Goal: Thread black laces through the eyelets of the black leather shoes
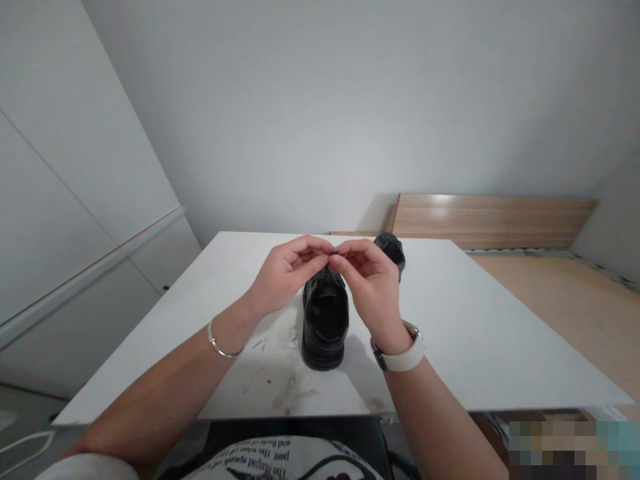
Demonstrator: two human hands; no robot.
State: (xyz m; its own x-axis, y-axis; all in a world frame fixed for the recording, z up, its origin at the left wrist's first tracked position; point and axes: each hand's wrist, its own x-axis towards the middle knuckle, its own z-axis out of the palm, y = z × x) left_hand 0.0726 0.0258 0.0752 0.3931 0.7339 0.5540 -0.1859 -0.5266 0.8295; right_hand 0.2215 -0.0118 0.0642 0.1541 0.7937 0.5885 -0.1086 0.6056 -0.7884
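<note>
A black shoe [324,347] stands on the white table with its heel toward me and its opening facing up. Above its tongue, my left hand [295,272] and my right hand [369,277] meet fingertip to fingertip. Both pinch the dark shoelace [329,270], of which only a short stretch shows between the fingers and the shoe. The front of the shoe is hidden behind my hands. Just beyond my right hand lies a second black shoe [391,248], partly covered by that hand.
The white table [480,333] has dark smudges near its front edge. White cabinets [90,200] stand to the left. On the right is a bed frame with a wooden headboard [495,220] and a bare tan base [545,287]. A grey wall rises behind the table.
</note>
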